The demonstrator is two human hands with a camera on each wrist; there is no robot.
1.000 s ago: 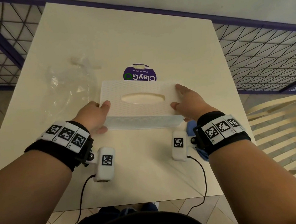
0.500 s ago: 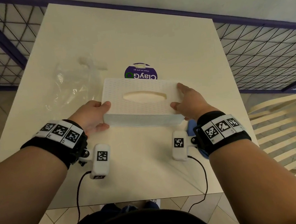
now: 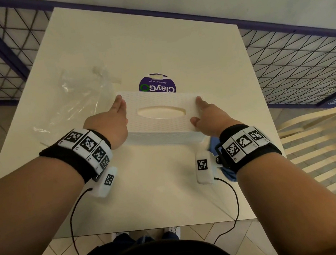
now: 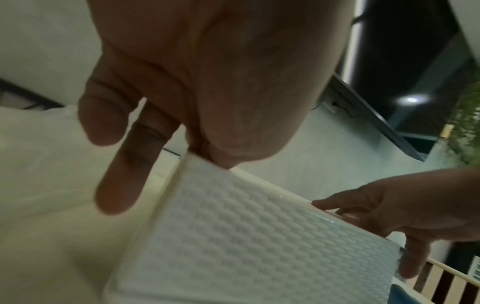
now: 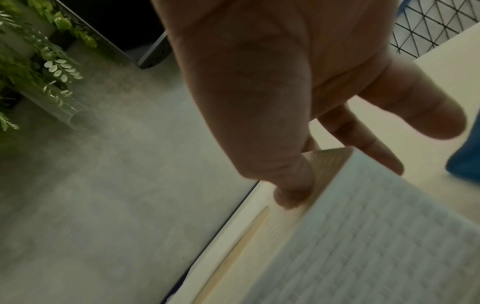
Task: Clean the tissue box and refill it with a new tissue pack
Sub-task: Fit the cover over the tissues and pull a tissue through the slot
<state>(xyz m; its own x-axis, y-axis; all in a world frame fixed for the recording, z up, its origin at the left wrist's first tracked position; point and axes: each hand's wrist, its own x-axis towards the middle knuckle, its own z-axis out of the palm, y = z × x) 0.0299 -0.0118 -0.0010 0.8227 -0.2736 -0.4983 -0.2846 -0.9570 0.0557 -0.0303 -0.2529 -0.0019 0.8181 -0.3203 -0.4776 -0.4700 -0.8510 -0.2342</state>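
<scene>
Left hand (image 3: 113, 125) slides from the tissue box (image 3: 161, 117) near corner to its far-left edge, right hand (image 3: 208, 116) stays, both flat-fingered and bracing it on the counter (image 3: 159, 184) just below the purple sticker (image 3: 157, 85) — likely final positioning.

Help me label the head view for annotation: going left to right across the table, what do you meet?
Clear plastic wrapper → left hand → tissue box → right hand.
</scene>
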